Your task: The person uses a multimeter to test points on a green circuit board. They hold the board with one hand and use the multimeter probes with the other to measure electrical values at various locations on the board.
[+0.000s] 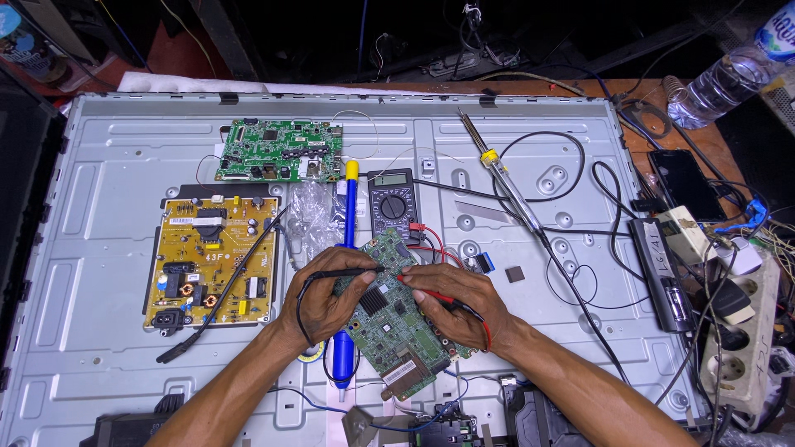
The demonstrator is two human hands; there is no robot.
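**Both probes on the loose board, meter connected**

Forearms come in from the bottom edge of the head view and meet over a green board (389, 310), which lies tilted on the grey metal back panel (108, 248) of an opened flat screen. Left hand (325, 300) is closed around a black probe (352, 271), pinching it like a pen with the tip laid on the board's upper left part. Right hand (455, 302) is curled over a red probe (426, 288), its tip pointing left onto the board near the middle. Red and black leads run from both hands up to the meter (392, 203), which sits just above the board; its screen is too small to tell what it shows.

As far as this view shows, the work is in the probing stage: the board is out and free, the leads are plugged in, both tips are down. A blue solder sucker (348, 273) lies partly under the left hand, and the soldering iron (497, 170) rests untouched to the right, so I judge that no soldering is under way.

Two more boards remain mounted on the panel, a green one (280, 151) at the top and a yellow power board (214, 261) on the left, with a black cable (224, 306) across it. A power strip (741, 331) and a water bottle (729, 74) sit at the table's right side.
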